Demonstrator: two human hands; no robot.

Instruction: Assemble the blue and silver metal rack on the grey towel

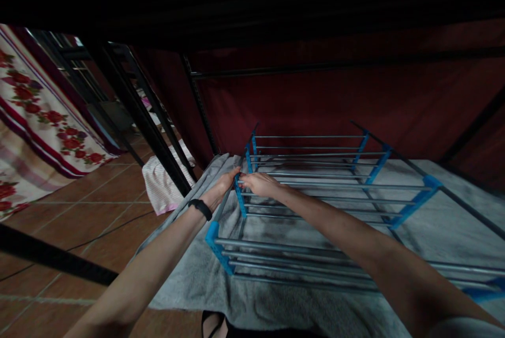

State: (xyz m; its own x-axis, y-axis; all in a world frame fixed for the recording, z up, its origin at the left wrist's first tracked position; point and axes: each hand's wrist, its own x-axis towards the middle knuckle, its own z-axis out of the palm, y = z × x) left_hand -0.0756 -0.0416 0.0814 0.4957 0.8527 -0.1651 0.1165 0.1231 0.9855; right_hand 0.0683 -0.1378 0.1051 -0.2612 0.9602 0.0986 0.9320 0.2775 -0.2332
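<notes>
While a black post (136, 117) is flanking the blanket (445, 225), left hand (224, 183) and right hand (262, 184) are gripping the rack's (355, 186) blue bracket (240, 201).

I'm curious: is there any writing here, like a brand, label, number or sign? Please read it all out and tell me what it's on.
None: I can find no readable text in this picture.
The blue joint by the hands and the metal tubes show no legible lettering.
The dark wristband shows no mark I can make out.
The hanging cloth bears flowers and stripes, not words.
</notes>
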